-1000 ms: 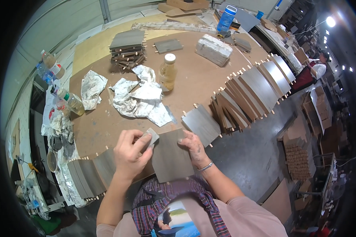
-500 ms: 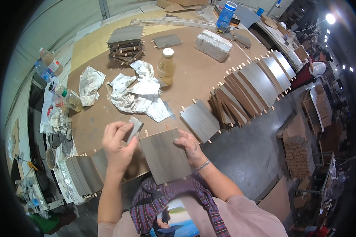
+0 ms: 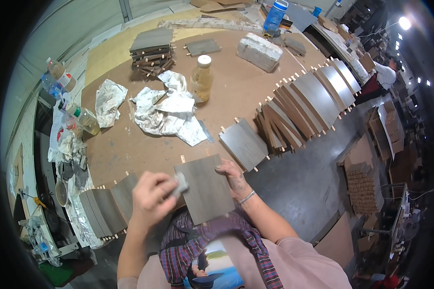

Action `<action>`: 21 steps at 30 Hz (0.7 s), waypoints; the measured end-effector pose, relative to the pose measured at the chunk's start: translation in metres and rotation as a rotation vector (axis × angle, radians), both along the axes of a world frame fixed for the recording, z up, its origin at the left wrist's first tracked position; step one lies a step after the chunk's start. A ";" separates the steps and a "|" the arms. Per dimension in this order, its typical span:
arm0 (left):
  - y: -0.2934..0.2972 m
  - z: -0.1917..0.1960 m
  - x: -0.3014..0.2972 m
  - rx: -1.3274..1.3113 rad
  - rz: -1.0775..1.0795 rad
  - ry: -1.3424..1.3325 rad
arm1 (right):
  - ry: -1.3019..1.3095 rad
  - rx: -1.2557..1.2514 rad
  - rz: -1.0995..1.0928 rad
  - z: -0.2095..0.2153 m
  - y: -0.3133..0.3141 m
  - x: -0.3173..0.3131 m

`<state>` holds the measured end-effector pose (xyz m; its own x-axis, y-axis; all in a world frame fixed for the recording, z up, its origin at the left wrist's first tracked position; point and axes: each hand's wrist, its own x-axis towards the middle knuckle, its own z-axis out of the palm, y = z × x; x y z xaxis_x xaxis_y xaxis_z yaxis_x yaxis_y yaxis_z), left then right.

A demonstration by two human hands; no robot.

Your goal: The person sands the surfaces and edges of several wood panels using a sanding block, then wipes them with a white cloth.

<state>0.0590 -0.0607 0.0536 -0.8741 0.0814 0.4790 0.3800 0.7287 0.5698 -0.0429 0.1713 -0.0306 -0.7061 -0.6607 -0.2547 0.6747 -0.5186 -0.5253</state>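
Note:
A grey-brown wooden panel (image 3: 207,190) with dowel pegs lies at the near edge of the brown worktable (image 3: 130,144). My right hand (image 3: 231,174) presses on the panel's right edge. My left hand (image 3: 152,195) is closed on a small grey-white pad (image 3: 181,182) that touches the panel's left side. Another grey panel (image 3: 245,143) lies just to the right, beside a fanned row of upright panels (image 3: 304,103).
Crumpled white cloths (image 3: 171,111) and a jar of amber liquid (image 3: 202,77) sit mid-table. Stacked panels (image 3: 152,50) and a wrapped white block (image 3: 259,50) are at the back. More panels (image 3: 106,209) lean at the near left. Bottles (image 3: 70,103) line the left edge. Another person (image 3: 383,72) stands far right.
My left hand with the pad has swung from the panel's left side out and back onto its left edge. The panel has shifted slightly under my right hand.

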 end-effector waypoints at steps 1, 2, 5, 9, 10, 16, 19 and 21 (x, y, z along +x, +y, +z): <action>-0.005 -0.008 -0.006 -0.026 0.082 0.046 | -0.022 -0.015 0.037 -0.004 0.001 0.002; -0.009 -0.015 -0.016 0.041 0.189 0.059 | -0.039 -0.028 0.072 -0.009 0.003 0.001; -0.008 -0.013 -0.028 0.777 0.403 -0.158 | -0.051 0.048 0.127 -0.001 0.004 0.005; -0.009 -0.008 -0.013 0.474 0.239 -0.147 | 0.002 0.116 0.098 0.016 0.008 0.002; -0.003 0.000 -0.013 0.327 0.167 -0.061 | 0.041 0.147 0.036 0.020 0.007 0.004; 0.049 0.011 -0.046 0.197 0.145 0.070 | 0.345 0.366 -0.202 0.039 -0.006 0.005; 0.056 0.010 -0.058 0.108 0.130 0.137 | 0.481 0.538 -0.277 0.062 -0.010 0.014; 0.040 -0.003 -0.066 0.157 0.255 0.110 | 0.418 0.467 -0.312 0.065 -0.009 0.020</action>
<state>-0.0069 -0.0205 0.0504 -0.7991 -0.2160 0.5610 0.2617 0.7150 0.6482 -0.0229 0.1622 0.0342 -0.9457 -0.2985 -0.1284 0.2239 -0.3119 -0.9234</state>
